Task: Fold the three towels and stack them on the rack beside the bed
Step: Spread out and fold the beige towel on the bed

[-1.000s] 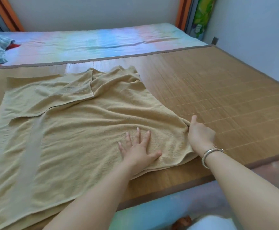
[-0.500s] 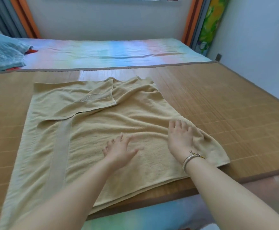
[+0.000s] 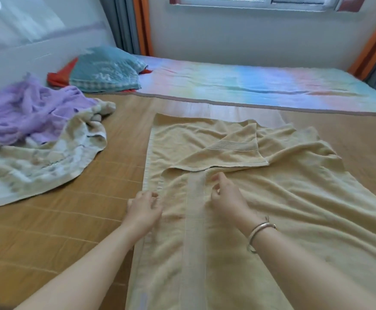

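Note:
A yellow towel lies spread on the bamboo mat, with its far left corner folded back over itself. My left hand rests at the towel's left edge, fingers curled against the cloth. My right hand, with a silver bangle on its wrist, is over the towel just below the folded corner, fingers bent. Whether either hand grips the cloth is unclear. A crumpled purple towel and a cream patterned towel lie in a heap at the left. No rack is in view.
A teal pillow on red cloth sits at the back left. A pastel striped sheet covers the far part of the bed below a window. Orange and grey curtains hang on both sides.
The view has swung left and up, bringing the other two towels and the pillow into sight. Both hands have moved from the towel's near right part to its left side near the folded corner.

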A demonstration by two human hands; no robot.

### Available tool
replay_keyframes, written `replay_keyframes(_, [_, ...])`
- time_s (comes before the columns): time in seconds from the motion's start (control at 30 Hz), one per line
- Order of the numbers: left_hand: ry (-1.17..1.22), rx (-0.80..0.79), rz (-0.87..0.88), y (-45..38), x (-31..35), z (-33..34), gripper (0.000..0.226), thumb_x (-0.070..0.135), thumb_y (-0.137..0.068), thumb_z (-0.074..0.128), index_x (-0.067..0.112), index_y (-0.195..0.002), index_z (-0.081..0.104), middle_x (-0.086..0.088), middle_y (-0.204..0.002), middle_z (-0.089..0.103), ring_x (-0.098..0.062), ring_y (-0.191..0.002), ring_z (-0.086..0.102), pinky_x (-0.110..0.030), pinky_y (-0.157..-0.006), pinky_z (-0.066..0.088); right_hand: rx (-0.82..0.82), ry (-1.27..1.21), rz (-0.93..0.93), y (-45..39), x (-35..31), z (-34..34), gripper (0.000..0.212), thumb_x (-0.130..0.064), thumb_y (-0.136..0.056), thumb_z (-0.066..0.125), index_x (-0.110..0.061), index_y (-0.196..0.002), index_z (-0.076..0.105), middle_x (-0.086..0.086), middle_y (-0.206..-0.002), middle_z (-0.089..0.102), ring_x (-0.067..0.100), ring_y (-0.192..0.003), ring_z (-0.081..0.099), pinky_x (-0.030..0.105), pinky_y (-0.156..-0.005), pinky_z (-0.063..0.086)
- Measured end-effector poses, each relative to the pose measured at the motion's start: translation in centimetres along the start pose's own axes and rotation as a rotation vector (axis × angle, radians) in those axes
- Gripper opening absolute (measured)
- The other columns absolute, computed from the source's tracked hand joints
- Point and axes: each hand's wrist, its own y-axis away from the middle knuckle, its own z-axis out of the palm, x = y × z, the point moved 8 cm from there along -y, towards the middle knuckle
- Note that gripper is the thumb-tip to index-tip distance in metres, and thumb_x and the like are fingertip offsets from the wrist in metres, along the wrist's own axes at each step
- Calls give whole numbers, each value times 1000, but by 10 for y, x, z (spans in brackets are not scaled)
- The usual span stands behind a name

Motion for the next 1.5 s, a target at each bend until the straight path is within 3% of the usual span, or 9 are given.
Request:
replay_keyframes(0.2, [110, 105, 38, -63, -8, -13, 35, 30, -90, 58, 18, -123, 53, -2, -119, 48, -21, -112, 42, -28, -90, 36, -96, -750, 327, -56, -7, 43, 36, -8, -92, 45, -27, -122, 41, 4, -95, 55, 21, -79, 63, 30, -64, 52])
replay_keyframes(0.33, [99, 110, 38, -98, 0, -13, 26, 42, -83, 66, 24, -100, 57, 5, -101, 51, -21, -107, 45, -36, -94, 42, 13, -1037, 459, -91, 1, 48, 32, -11, -95, 44, -22, -125, 42, 3, -99, 49, 24, -92, 60, 37, -78, 53])
replay_keyframes(0.57, [241, -20, 160, -143, 21, -21, 29, 53, -83, 64, 31, -102, 62, 14, -110, 52, -9, -111, 38, -29, -93, 36, 258, -185, 28, -138, -41, 14, 35, -26, -93, 42, -19, -122, 59, 1, -130, 50, 24, -128, 35, 42, -107, 24])
replay_keyframes(0.77, [358, 25, 71, -201, -11, -45, 34, 57, -90, 44, 33, -87, 69, 3, -101, 67, -15, -107, 51, -29, -93, 42, 63, -335, -256, -210, -133, 42, 35, -30, -90, 42, -13, -90, 73, 1, -103, 60, 16, -102, 51, 34, -88, 39])
replay_keyframes(0.9, [378, 45, 31, -226, -29, -44, 50, 74, -78, 31, 45, -82, 71, 13, -100, 70, -20, -116, 53, -45, -111, 29, -300, -253, -193, -237, -136, 108, 34, -35, -93, 43, -18, -87, 72, -3, -102, 67, 10, -97, 58, 28, -92, 42])
replay_keyframes(1.0, [254, 31, -19, -230, -29, -39, 56, 91, -60, 29, 55, -83, 65, 3, -124, 57, -29, -128, 34, -51, -109, 13, -176, -260, -185, -245, -116, 108, 20, -20, -93, 46, -17, -91, 66, -9, -96, 62, 11, -99, 57, 10, -74, 40])
replay_keyframes(1.17, [226, 4, -53, -230, -26, -34, 55, 88, -59, 50, 49, -96, 63, 1, -133, 41, -29, -131, 21, -49, -109, 16, 43, -271, -135, -250, -90, 85, 27, -7, -91, 40, -16, -108, 59, 4, -115, 59, 19, -102, 57, 33, -86, 45])
replay_keyframes(1.27, [272, 12, -57, -236, -20, -38, 43, 78, -69, 56, 45, -94, 66, 0, -135, 41, -30, -134, 17, -48, -110, 13, 28, -170, -123, -271, -90, 89, 26, -11, -94, 42, -14, -117, 54, 6, -119, 53, 19, -100, 54, 29, -81, 42])
replay_keyframes(1.5, [177, 429, 211, -264, -2, -62, 10, 38, -90, 55, 33, -85, 62, 15, -90, 55, -8, -95, 49, -38, -102, 31, 92, 69, 5, -317, -99, 105, 50, -57, -86, 49, -13, -63, 51, 0, -63, 52, 16, -55, 49, 28, -50, 36])
